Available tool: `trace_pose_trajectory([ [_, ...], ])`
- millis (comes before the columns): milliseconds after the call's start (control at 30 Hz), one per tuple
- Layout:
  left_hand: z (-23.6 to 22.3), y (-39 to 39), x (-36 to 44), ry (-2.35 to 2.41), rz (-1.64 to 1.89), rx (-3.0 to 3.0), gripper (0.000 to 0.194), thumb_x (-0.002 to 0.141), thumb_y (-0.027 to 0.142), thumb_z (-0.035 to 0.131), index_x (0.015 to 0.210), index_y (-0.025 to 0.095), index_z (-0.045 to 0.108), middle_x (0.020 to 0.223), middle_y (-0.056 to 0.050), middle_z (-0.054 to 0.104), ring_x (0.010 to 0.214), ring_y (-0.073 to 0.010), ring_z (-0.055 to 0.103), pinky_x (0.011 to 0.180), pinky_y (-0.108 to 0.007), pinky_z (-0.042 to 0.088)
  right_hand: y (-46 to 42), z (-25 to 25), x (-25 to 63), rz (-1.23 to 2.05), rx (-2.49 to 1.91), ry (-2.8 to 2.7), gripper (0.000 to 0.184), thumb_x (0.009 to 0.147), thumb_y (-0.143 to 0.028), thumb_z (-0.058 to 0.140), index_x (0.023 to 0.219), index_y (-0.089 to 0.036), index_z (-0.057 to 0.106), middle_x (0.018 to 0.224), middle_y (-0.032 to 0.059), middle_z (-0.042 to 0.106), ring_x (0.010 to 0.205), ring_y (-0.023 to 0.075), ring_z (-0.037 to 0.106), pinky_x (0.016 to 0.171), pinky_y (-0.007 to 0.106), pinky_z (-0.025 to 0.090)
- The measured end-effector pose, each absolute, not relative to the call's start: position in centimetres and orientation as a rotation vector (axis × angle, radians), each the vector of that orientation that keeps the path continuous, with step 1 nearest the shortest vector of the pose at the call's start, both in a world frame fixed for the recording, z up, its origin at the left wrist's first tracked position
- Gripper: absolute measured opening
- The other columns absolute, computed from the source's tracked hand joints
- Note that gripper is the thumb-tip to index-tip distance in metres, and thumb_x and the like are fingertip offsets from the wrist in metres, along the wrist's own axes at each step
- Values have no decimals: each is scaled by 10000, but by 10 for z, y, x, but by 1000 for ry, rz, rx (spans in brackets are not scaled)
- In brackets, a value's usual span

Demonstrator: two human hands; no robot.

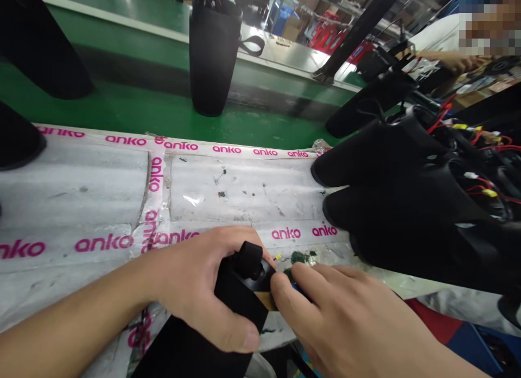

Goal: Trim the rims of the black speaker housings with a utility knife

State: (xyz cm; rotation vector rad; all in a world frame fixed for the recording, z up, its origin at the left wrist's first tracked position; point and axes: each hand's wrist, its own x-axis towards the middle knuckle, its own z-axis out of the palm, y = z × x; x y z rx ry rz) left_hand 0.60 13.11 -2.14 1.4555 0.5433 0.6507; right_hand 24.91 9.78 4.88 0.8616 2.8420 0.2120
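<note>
Black fabric piece w/ a small strap loop on top sits at the near edge of the tabletop, low centre of view, right under both your hands. Its long axis runs from bottom-left up toward the loop, tilted a bit right. Lower end drops out of frame.

Your left hand is closer and does the holding: closed on the fabric piece, thumb pressed along its near face, fingers wrapped over the far side by the loop. Forearm comes in from lower left, lying low over the tabletop.

Your right hand comes in from lower right, fingers bent, 2 fingertips pinched at the piece just right of the loop, touching a tan bit there. Whether it grips something small or only presses – can't tell.

Tabletop is covered w/ white foam sheet, taped w/ pink "anko" tape; green flecks just beyond your right fingertips.

To the right, near: pile of black housings w/ red and yellow wires. Beyond the tabletop: green conveyor belt w/ 1 upright black sleeve on it. Another person's hand far top right, well apart.
</note>
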Motion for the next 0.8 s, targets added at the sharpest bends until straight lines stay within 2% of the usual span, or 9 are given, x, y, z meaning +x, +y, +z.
trace_pose_trajectory([
  [233, -24, 127, 6, 583, 642, 1419, 444, 545, 367, 930, 843, 232, 629, 871, 47, 601, 767, -165, 586, 683, -299, 455, 97, 55, 251, -2, 839, 2882, 208, 946, -111, 455, 1073, -252, 541, 772, -24, 604, 535, 186, 565, 496, 345, 386],
  [333, -19, 125, 8, 588, 662, 1411, 400, 561, 390, 896, 803, 232, 618, 846, 48, 597, 751, -162, 583, 674, -299, 458, 95, 57, 251, -84, 858, 2818, 287, 863, -76, 481, 1072, -272, 494, 813, -29, 611, 565, 201, 594, 499, 361, 410],
  [467, -14, 124, 10, 637, 691, 1408, 387, 545, 386, 883, 752, 232, 595, 798, 52, 585, 725, -162, 579, 653, -299, 451, 95, 52, 248, -132, 890, 2859, 317, 784, -38, 504, 968, -288, 444, 778, -34, 596, 528, 194, 553, 477, 366, 374],
  [733, -15, 124, 10, 668, 659, 1424, 419, 514, 420, 891, 771, 238, 615, 824, 38, 618, 746, -187, 613, 673, -321, 482, 98, 49, 245, -109, 905, 2924, 286, 761, -62, 523, 938, -280, 471, 738, -39, 595, 483, 182, 514, 460, 371, 338],
  [800, -14, 124, 11, 694, 652, 1426, 425, 506, 405, 892, 775, 238, 609, 815, 41, 612, 739, -185, 614, 663, -319, 482, 98, 54, 245, -139, 890, 2889, 296, 751, -62, 537, 949, -275, 480, 760, -36, 611, 507, 172, 543, 471, 355, 360],
])
